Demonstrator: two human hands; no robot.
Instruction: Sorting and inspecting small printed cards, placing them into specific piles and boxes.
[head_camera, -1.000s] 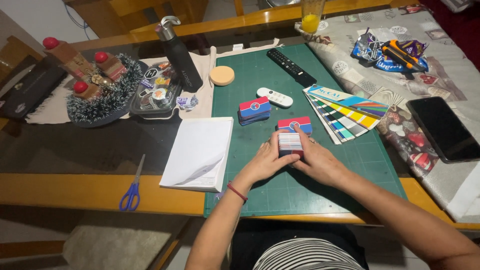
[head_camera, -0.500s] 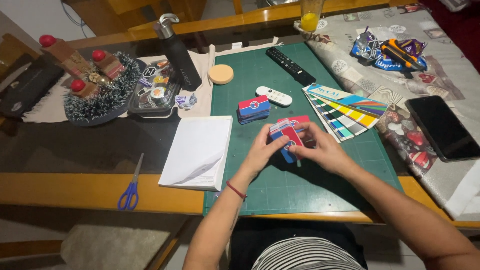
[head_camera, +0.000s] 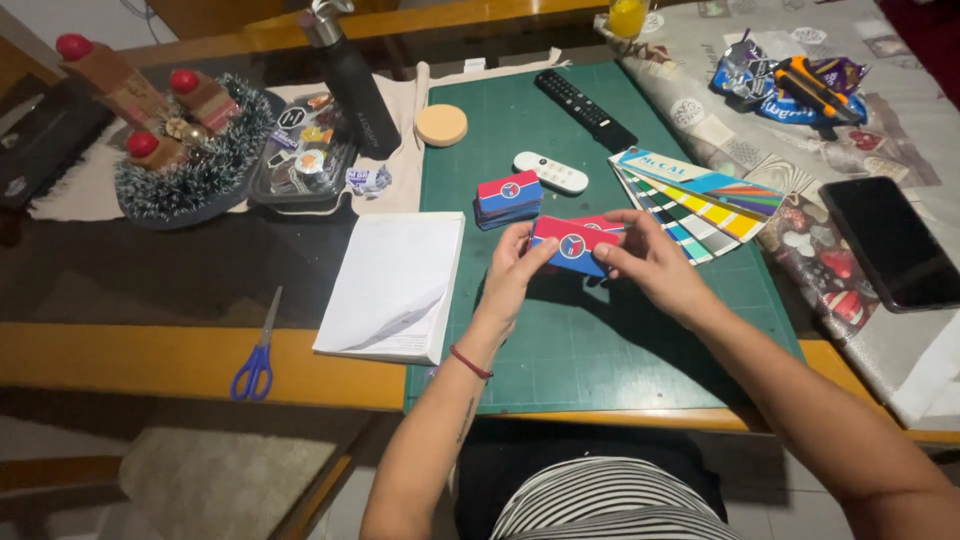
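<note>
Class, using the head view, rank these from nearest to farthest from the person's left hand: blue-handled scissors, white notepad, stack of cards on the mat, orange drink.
From the left hand:
1. Stack of cards, just beyond.
2. White notepad, leftward.
3. Blue-handled scissors, table's near edge.
4. Orange drink, far edge.

My wooden-edged table (head_camera: 150, 350) carries a green cutting mat (head_camera: 600, 340). Left of the mat lie a white notepad (head_camera: 392, 285) and blue-handled scissors (head_camera: 258, 350); right of it, a patterned cloth (head_camera: 850, 330) with my black phone (head_camera: 890, 240).
</note>
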